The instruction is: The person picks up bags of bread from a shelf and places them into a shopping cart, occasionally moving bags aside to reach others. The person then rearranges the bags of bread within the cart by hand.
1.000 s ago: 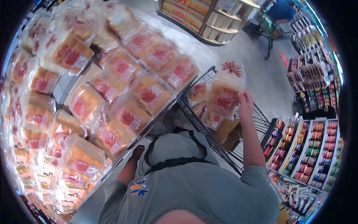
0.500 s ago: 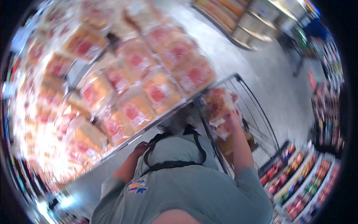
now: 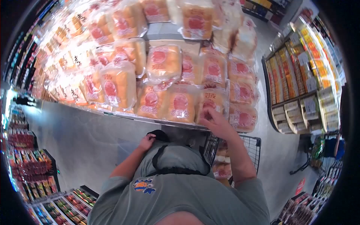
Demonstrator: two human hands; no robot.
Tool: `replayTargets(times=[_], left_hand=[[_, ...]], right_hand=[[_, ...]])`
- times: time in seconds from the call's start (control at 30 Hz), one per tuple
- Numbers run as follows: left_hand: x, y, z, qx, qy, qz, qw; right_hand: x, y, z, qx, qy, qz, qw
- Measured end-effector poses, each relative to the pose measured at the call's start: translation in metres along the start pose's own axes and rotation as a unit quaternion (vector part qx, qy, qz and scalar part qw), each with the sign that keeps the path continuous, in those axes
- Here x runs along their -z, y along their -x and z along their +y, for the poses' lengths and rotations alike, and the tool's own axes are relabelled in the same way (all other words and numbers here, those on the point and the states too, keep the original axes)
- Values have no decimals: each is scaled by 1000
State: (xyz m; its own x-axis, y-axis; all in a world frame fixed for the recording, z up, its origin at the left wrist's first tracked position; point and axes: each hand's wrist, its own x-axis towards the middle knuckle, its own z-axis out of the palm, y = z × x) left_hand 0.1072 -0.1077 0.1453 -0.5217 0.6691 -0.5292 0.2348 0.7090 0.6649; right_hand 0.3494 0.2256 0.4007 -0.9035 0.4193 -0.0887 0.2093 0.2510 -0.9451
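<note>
My right hand (image 3: 213,119) reaches over the front edge of the bread display. Its fingers are apart and bent down in front of a bagged bread loaf (image 3: 210,98); contact is hard to make out. Beside that loaf are another bagged loaf (image 3: 180,103) to the left and a stack of bagged loaves (image 3: 243,117) to the right, all in clear wrap with red round prints. My left hand (image 3: 147,141) hangs by my waist, fingers curled with nothing visible in them. Below my right forearm, the shopping cart (image 3: 258,150) holds several bread packs (image 3: 222,168), partly hidden by the arm.
The display's front rail (image 3: 123,114) runs across before me. To the right stands a curved shelf unit (image 3: 296,75) of packaged goods. Racks of colourful packs (image 3: 67,204) are at lower left. At the far right, another person (image 3: 333,147) is near a cart.
My right hand has left the bread packs in the cart and moved up to the loaves on the display. My view has turned, so the display now lies straight ahead.
</note>
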Motion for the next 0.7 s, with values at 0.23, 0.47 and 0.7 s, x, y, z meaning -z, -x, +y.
replayTargets(times=[0.23, 0.47, 0.7], left_hand=[[-3, -16, -100, 102, 126, -3, 987], [5, -15, -197, -5, 41, -10, 999], [-2, -2, -305, 124, 78, -75, 986]], right_hand=[[-80, -126, -46, 228, 400, 156, 874], [-86, -197, -14, 244, 507, 181, 807], [-25, -205, -84, 205, 484, 256, 811]])
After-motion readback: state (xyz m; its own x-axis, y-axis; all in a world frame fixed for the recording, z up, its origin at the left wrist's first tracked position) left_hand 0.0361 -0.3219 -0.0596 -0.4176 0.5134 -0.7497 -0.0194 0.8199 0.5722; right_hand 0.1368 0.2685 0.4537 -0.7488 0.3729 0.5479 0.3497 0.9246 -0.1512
